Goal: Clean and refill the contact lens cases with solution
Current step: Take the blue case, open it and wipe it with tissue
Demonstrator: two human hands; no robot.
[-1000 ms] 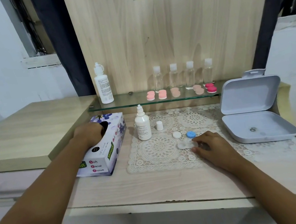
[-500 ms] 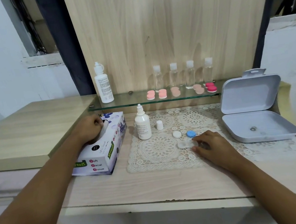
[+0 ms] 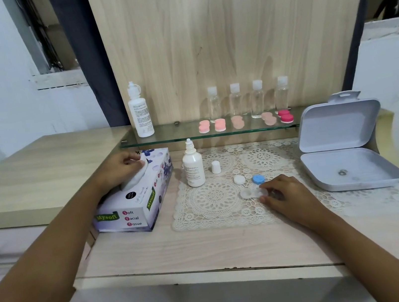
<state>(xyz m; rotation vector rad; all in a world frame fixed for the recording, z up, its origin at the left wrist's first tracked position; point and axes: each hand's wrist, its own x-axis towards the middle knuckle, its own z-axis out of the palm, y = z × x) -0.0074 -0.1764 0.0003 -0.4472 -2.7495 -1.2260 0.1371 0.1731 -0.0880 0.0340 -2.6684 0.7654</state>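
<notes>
1. A home dressing corner: a pale wood-grain table (image 3: 208, 248) backed by a matching tall wooden panel (image 3: 228, 41).
2. A white crocheted lace doily (image 3: 214, 200) and a purple floral cardboard tissue box (image 3: 139, 210) lie on it.
3. A narrow glass shelf (image 3: 177, 132) carries clear plastic bottles (image 3: 236, 100).

The right hand (image 3: 290, 195) covers the near end of the clear open lens case (image 3: 251, 193) it pinches. The small print on the white solution bottle (image 3: 193, 168) beyond that grip is too fine to read. The small metal piece (image 3: 342, 172) in the open grey plastic box (image 3: 353, 173), right of the grip, is too small to identify.
</notes>
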